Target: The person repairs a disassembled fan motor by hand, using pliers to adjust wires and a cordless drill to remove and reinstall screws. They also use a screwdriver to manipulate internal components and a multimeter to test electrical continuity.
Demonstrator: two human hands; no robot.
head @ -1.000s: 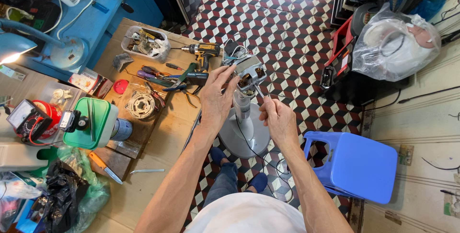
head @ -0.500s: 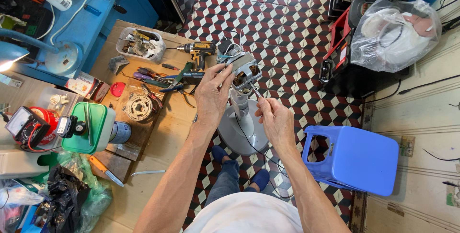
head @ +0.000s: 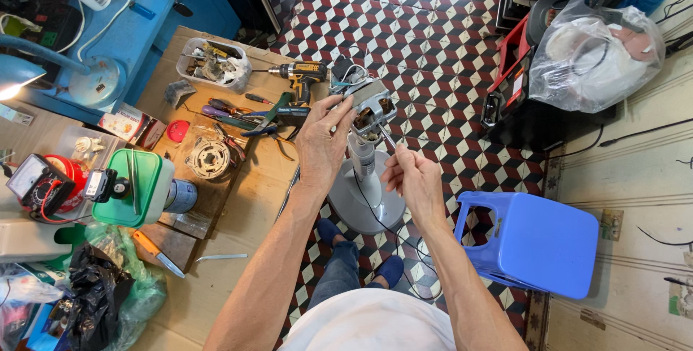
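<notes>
A grey fan stand [head: 362, 192] with a round base rises from the patterned floor between my legs. Its bare motor head [head: 367, 105] with loose wires sits on top. My left hand [head: 323, 141] grips the left side of the motor head. My right hand [head: 413, 178] is just right of the stand's column, its fingers pinched on a thin metal tool [head: 388, 138] whose tip reaches up to the motor. A thin black cord [head: 393, 232] trails down from the stand to the floor.
A low wooden bench [head: 216, 199] at left carries a cordless drill [head: 299, 76], pliers and screwdrivers, a clear parts tub [head: 211, 62], a wire coil [head: 209, 157] and a green box [head: 133, 188]. A blue plastic stool [head: 534, 239] stands at right. A bagged fan part [head: 599, 51] lies farther right.
My right hand has drawn a little down and away from the motor head, keeping the thin tool. My left hand stays on the motor. The view has shifted slightly.
</notes>
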